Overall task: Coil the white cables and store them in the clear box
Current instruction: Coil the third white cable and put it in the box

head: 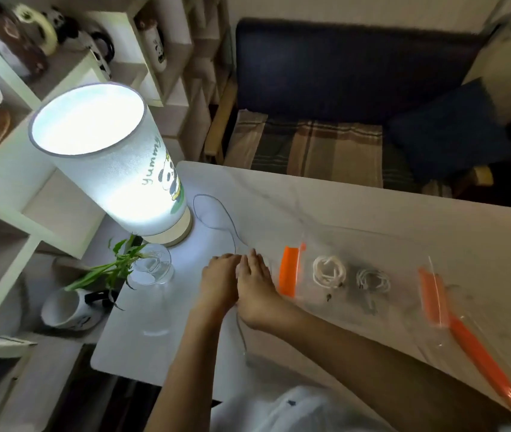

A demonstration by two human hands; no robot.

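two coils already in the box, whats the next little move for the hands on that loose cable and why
Probably draw the loose cable toward the hands and start looping it. Both the left hand and right hand sit together on it, yet it lies uncoiled in a wide loop by the lamp, while two coiled cables already rest in the clear box.

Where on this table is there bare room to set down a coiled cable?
Bare: the far stretch of the table between the lamp and the sofa side. Crowded: the clear box with two coiled cables, and the near left, where both hands work a loose cable.
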